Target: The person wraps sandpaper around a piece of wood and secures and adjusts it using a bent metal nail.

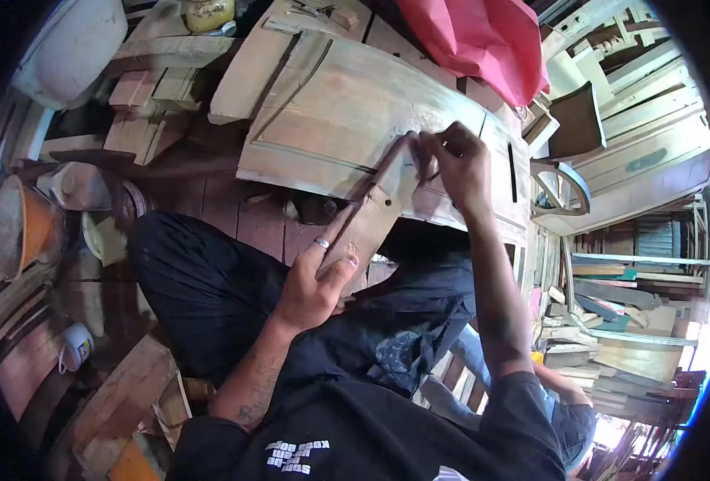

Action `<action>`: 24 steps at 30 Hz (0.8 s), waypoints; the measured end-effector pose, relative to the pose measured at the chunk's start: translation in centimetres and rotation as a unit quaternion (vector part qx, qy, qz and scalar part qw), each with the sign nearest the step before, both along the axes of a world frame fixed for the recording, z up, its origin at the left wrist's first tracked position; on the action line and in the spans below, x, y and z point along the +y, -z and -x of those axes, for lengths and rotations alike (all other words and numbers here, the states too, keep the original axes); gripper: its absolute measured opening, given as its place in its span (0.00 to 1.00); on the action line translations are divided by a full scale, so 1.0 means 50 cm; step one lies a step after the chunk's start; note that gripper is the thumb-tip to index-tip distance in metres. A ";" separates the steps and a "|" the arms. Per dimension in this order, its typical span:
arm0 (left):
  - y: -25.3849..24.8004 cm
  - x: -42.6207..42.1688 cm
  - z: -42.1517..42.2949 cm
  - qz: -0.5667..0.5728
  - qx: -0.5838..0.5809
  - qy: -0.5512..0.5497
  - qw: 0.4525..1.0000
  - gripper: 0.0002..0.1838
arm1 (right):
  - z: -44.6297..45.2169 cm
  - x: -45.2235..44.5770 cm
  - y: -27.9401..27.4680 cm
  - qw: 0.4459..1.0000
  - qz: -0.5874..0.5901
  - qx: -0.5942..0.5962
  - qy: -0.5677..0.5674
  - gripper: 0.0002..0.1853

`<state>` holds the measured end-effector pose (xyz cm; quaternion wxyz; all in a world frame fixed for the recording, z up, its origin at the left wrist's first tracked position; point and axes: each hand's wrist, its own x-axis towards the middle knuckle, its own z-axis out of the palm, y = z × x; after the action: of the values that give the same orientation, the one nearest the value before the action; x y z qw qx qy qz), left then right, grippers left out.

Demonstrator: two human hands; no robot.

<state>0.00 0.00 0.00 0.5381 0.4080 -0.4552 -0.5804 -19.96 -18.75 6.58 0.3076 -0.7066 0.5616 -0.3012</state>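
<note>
Wood piece (365, 232): far end over panel (347, 92), near end off panel's near edge, on wearer's side. Small dark hole (388, 202) in it, just off same edge. Red sheet (483, 48) beyond panel's far RH side.

Risks: piece could pivot or slip if left hand (311, 293) grip eases or force at far end is off-axis, since the only clear hold is at near end. Fingertips of right hand (463, 168) v. close to far end, so a slip = poss. pinch/scrape. Panel face could get scratched if far end drags. Hole = prob. weak spot if piece is bent hard; judgement only.

Pose: left hand grasping near end, thumb on upper face, fingers round the side, forearm up from lower left, off panel. Right hand over panel, wrist bent, fingers curled down by far end; can't tell if it's holding anything, or touching piece. Forearm crosses panel's near edge.
</note>
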 end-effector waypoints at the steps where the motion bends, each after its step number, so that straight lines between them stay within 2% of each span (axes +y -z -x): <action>1: -0.001 0.001 -0.001 0.010 -0.004 -0.009 1.000 0.33 | -0.010 -0.002 -0.008 0.999 -0.003 -0.017 0.030 0.13; 2: -0.003 -0.001 -0.007 0.022 -0.011 -0.020 0.999 0.33 | -0.021 0.012 -0.015 1.000 0.009 -0.010 0.019 0.13; 5: 0.021 -0.006 0.006 0.039 -0.032 -0.026 0.998 0.32 | -0.009 0.042 -0.003 0.990 0.043 0.109 -0.074 0.12; 7: 0.001 0.002 0.001 0.009 -0.013 -0.008 1.000 0.33 | -0.008 0.025 -0.016 0.999 -0.017 0.010 -0.038 0.12; 9: 0.000 0.002 0.003 0.026 -0.029 -0.014 0.999 0.33 | -0.004 -0.010 -0.011 0.999 -0.025 -0.007 0.022 0.11; 10: 0.004 0.004 0.005 0.010 -0.006 -0.006 1.000 0.33 | -0.007 -0.002 -0.005 1.000 0.005 0.005 0.015 0.11; 11: 0.008 0.003 0.005 0.014 -0.007 -0.009 1.000 0.33 | -0.007 0.019 -0.002 0.999 0.018 -0.014 -0.043 0.12; 13: 0.013 0.000 0.005 0.043 -0.026 -0.026 0.998 0.33 | -0.006 0.034 0.016 0.992 0.057 0.088 -0.067 0.12; 14: 0.017 0.000 0.007 0.025 0.017 -0.015 0.999 0.33 | 0.007 0.020 0.030 0.998 0.012 0.011 -0.059 0.14; 15: 0.014 -0.001 0.007 0.021 0.018 -0.010 1.000 0.33 | -0.005 0.013 0.007 1.000 0.012 0.025 0.003 0.15; 17: 0.001 -0.003 0.002 0.014 -0.013 -0.004 1.000 0.33 | 0.007 -0.015 0.028 0.999 0.011 -0.008 0.030 0.16; 18: 0.000 -0.002 0.004 0.018 -0.017 -0.012 1.000 0.33 | -0.005 0.004 0.015 0.995 0.047 0.078 0.035 0.15; 19: 0.003 -0.001 0.004 0.019 -0.017 -0.014 1.000 0.33 | -0.016 0.027 0.014 0.997 0.069 0.042 -0.021 0.13; 21: 0.014 -0.002 0.007 0.015 0.000 -0.012 1.000 0.33 | -0.027 0.048 -0.012 0.987 0.069 0.133 -0.056 0.14; 22: 0.017 -0.002 0.009 0.013 0.002 -0.008 1.000 0.33 | -0.024 0.023 0.003 0.998 0.012 0.059 -0.035 0.13; 23: 0.019 -0.006 0.009 0.018 -0.005 -0.006 1.000 0.33 | -0.017 0.009 -0.007 0.999 -0.024 0.032 0.004 0.13; 24: 0.019 -0.008 0.009 0.025 -0.013 -0.007 1.000 0.33 | -0.013 -0.008 0.004 1.000 -0.015 0.008 0.018 0.12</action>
<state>-0.44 -0.39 -0.96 0.5466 0.4052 -0.4735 -0.5593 -19.33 -19.14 6.40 0.3088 -0.6941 0.5808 -0.2924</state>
